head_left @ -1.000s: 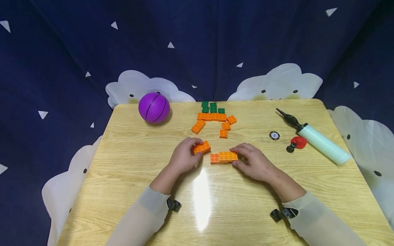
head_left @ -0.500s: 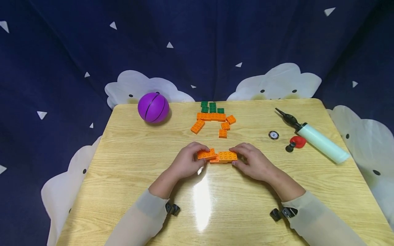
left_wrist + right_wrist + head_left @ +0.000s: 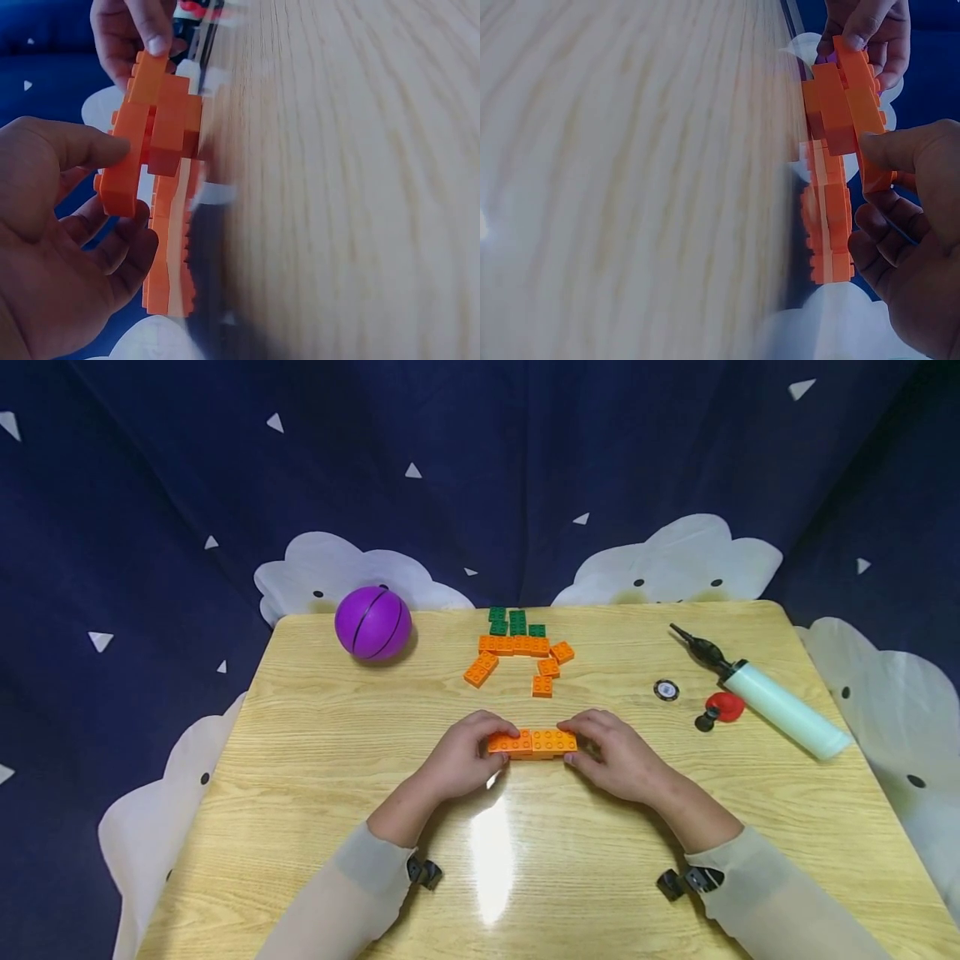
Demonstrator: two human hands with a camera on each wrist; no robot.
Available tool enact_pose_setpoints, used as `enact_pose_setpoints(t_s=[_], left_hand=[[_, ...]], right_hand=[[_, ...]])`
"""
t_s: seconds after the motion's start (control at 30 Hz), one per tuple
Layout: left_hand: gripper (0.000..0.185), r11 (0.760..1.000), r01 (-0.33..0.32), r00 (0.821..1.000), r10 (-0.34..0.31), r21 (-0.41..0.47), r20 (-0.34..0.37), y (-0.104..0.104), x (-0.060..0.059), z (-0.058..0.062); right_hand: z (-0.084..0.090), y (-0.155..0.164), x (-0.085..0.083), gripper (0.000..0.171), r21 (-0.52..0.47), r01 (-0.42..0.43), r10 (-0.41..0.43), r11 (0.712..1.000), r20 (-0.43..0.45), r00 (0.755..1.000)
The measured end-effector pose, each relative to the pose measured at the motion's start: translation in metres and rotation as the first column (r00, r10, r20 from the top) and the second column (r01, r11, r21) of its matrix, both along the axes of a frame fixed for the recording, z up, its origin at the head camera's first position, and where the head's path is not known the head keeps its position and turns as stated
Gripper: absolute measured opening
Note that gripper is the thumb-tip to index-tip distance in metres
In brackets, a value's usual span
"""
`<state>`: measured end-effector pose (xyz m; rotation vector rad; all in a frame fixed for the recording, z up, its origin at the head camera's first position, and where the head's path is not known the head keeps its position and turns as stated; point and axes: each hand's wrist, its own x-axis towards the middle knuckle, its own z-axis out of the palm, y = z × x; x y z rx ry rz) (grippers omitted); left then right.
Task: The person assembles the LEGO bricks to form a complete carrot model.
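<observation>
so we pinched the orange brick row (image 3: 532,743) with left hand (image 3: 459,758) and right hand (image 3: 618,757); loose bricks (image 3: 519,653) farther off remained unjoined.

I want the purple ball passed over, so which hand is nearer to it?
Left. The left hand lies in front of the purple ball, slightly to its right; the right hand is farther right, beyond the orange brick row.

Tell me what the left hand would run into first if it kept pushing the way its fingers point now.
The left hand points rightward along the orange brick row it grips. Straight on, it would probably meet the right hand holding the row's other end. The loose orange bricks lie farther back, likely off that line.
</observation>
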<state>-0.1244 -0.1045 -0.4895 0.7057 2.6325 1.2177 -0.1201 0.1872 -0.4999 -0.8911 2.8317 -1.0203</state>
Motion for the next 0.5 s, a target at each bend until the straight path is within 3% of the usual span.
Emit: enact_pose_setpoints(t_s=[0.23, 0.5], left_hand=[[0.027, 1.0, -0.006, 1.0, 0.006, -0.01, -0.011, 0.0021, -0.0004, -0.0017], [0.021, 0.998, -0.055, 0.998, 0.054, -0.023, -0.02, 0.0065, 0.0008, -0.0039]], right_hand=[[0.0005, -0.0015, 0.0011, 0.044, 0.008, 0.001, -0.001, 1.0, 0.002, 1.0], [0.0008, -0.0018, 0.002, 0.043, 0.018, 0.008, -0.008, 1.0, -0.001, 1.0]])
